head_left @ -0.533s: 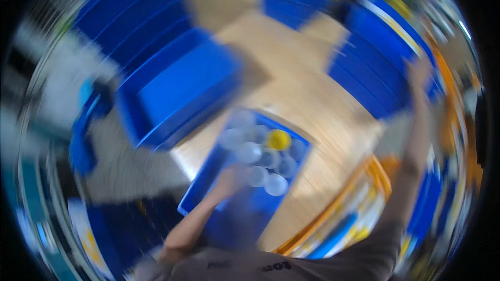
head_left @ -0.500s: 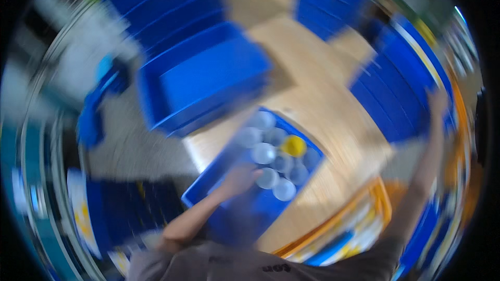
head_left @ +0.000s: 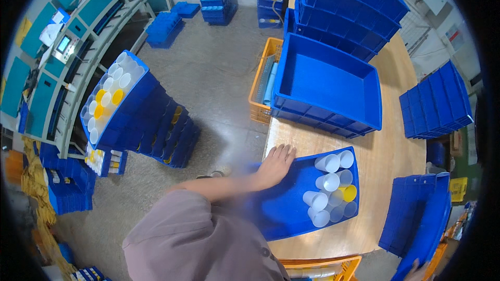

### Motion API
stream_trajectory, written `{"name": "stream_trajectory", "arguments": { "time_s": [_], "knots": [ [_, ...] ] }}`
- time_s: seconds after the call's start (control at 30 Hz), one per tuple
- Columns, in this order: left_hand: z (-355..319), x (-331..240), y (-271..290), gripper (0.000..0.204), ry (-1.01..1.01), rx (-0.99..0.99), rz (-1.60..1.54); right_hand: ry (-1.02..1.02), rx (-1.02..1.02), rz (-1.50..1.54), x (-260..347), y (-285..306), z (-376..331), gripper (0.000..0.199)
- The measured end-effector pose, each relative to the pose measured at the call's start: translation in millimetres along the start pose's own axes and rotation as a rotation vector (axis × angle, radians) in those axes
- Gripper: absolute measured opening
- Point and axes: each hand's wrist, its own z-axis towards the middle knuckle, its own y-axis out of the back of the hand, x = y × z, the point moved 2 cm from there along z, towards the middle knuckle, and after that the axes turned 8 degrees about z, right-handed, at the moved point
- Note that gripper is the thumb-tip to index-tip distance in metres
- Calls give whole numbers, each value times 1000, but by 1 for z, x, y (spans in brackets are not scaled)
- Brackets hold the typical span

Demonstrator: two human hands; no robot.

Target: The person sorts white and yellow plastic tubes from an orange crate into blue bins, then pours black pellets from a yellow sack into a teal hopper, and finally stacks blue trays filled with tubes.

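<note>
A blue tray (head_left: 291, 198) on the wooden table holds several translucent plastic cups (head_left: 327, 182) and a yellow cup (head_left: 348, 193), bunched at its right end. Some of these cups stand and others tilt. My left hand (head_left: 275, 169) rests across the tray's far rim, fingers stretched out and holding nothing. At the lower right picture edge, my right hand (head_left: 416, 271) grips the near end of a blue bin (head_left: 428, 229), which leans out from a stack of blue bins (head_left: 403, 213). Only part of that hand shows, and its forearm is out of view.
Empty blue bins (head_left: 328, 80) are stacked at the table's far end. Orange crates (head_left: 261, 91) flank the table (head_left: 383, 161). A tall stack of cup-filled trays (head_left: 148, 109) stands on the floor to the left, before a teal machine (head_left: 57, 57). More bins (head_left: 436, 101) stand right.
The view has swung left and become sharper. My left hand has gone from over the tray's inside to its far rim. My right hand remains at the bins on the right.
</note>
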Motion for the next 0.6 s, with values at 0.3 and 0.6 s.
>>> {"name": "stream_trajectory", "arguments": {
  "time_s": [0.3, 0.6],
  "knots": [
    [-29, 47, -16, 21, 44, 404, -354, -705, 292, 98, 238, 111, -252, 54],
    [-40, 67, -2, 23, 108, 454, -346, -730, 260, 466, 438, 3, -301, 23]
  ]
}}
